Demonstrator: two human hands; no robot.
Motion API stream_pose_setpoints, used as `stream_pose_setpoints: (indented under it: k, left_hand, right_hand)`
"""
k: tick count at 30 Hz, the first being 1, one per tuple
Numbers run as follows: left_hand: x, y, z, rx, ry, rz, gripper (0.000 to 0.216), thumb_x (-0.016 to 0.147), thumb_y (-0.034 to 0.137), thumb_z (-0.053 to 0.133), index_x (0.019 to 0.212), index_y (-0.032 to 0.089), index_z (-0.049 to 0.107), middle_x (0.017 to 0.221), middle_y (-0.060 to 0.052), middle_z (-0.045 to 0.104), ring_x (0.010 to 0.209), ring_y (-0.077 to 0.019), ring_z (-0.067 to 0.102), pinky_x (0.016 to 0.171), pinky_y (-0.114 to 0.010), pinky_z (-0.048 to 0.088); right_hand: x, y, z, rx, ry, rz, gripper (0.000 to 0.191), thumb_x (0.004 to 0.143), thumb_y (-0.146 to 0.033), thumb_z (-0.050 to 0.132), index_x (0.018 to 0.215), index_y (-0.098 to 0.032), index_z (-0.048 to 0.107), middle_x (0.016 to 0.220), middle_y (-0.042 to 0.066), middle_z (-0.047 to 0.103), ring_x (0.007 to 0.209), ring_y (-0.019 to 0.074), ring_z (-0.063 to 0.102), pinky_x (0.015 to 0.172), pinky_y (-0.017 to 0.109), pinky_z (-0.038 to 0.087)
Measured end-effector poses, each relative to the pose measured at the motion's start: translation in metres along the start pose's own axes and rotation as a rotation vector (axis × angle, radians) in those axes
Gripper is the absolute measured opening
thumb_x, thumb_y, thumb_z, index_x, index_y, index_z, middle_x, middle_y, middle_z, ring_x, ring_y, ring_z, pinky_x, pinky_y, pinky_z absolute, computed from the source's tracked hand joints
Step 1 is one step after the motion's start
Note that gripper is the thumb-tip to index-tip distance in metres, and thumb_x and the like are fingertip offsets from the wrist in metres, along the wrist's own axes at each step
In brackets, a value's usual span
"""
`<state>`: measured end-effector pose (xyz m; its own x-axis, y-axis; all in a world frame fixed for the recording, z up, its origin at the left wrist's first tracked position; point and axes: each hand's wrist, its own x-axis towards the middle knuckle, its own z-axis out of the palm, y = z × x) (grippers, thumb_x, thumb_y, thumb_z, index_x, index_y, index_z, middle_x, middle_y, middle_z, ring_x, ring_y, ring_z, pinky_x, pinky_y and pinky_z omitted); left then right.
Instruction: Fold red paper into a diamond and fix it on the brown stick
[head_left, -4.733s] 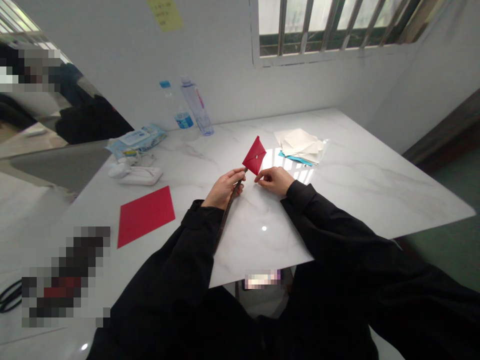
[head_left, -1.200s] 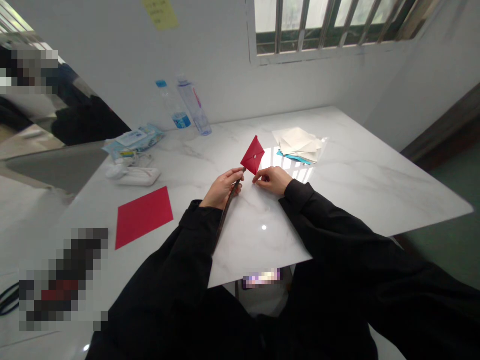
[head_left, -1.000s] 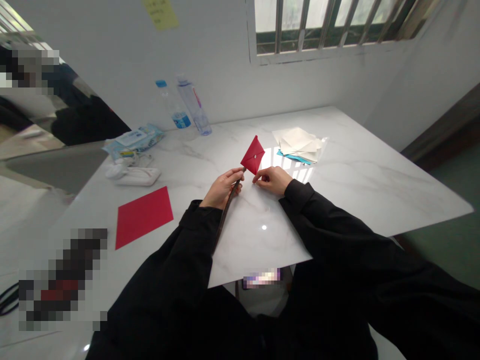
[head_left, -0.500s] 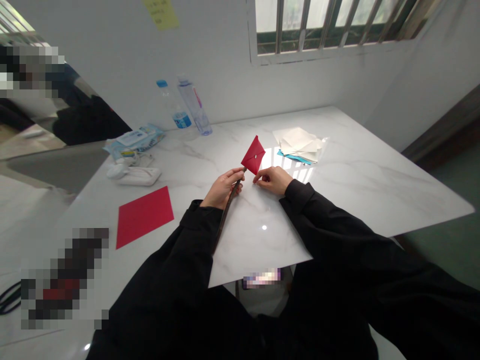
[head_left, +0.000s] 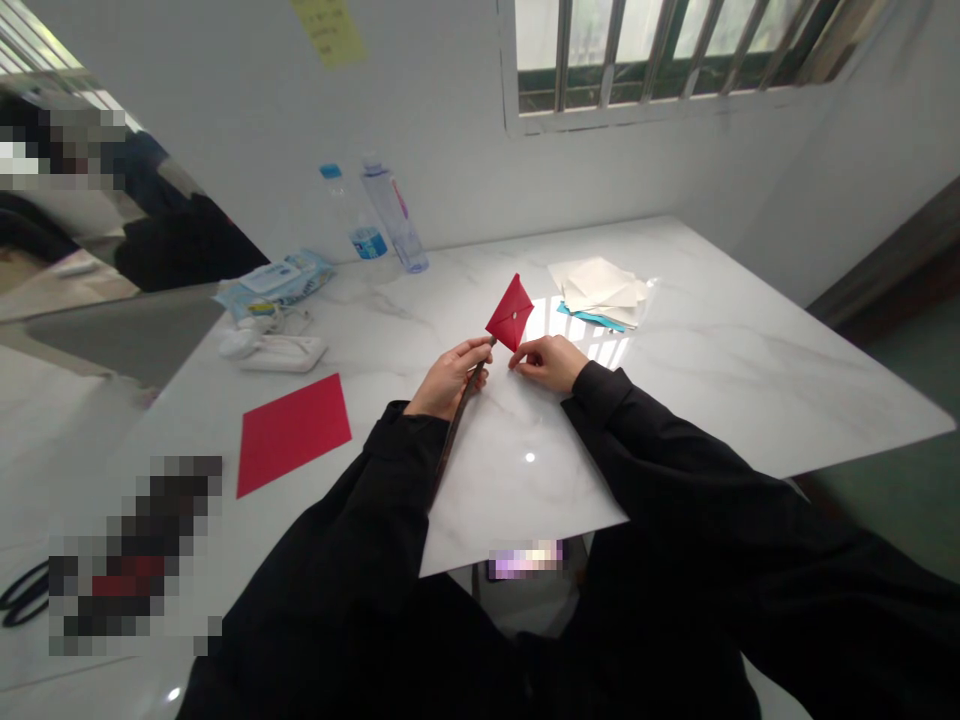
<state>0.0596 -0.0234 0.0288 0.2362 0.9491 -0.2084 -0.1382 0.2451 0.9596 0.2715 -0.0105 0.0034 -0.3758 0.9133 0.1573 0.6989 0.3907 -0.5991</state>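
My left hand (head_left: 451, 378) is closed around a thin dark brown stick (head_left: 454, 432), which slants down along my left sleeve. At the stick's upper end sits a red folded-paper pinwheel (head_left: 511, 312) with a small pale dot at its centre. My right hand (head_left: 553, 363) is by the pinwheel's lower corner, its thumb and forefinger drawn together and the other fingers curled. Whether those fingertips pinch anything or touch the paper's corner, I cannot make out. A flat red sheet of paper (head_left: 294, 435) lies on the table to the left of my left arm.
Cream paper pieces (head_left: 600, 287) and blue ones lie at the back right of the marble-patterned table (head_left: 780, 360). Two plastic bottles (head_left: 394, 215), a wipes pack (head_left: 277, 280) and a white device (head_left: 274, 350) stand back left. Black-handled scissors (head_left: 26, 593) are front left; a person is beyond.
The view has shifted very slightly. My hands and the pinwheel keep the same pose relative to each other.
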Motion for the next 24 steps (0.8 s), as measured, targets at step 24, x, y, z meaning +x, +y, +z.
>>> stream_pose_setpoints:
  k: [24]
  left_hand:
    - [0.0006, -0.0033, -0.0033, -0.007, -0.004, 0.001, 0.043, 0.071, 0.035, 0.087, 0.108, 0.017, 0.071, 0.085, 0.000, 0.062, 0.056, -0.0062, 0.051, 0.049, -0.019, 0.035]
  right_hand:
    - [0.0006, -0.0002, 0.0024, 0.011, -0.001, 0.004, 0.022, 0.088, -0.019, 0.066, 0.101, -0.020, 0.084, 0.066, -0.002, 0.064, 0.061, 0.0109, 0.053, 0.067, 0.024, 0.037]
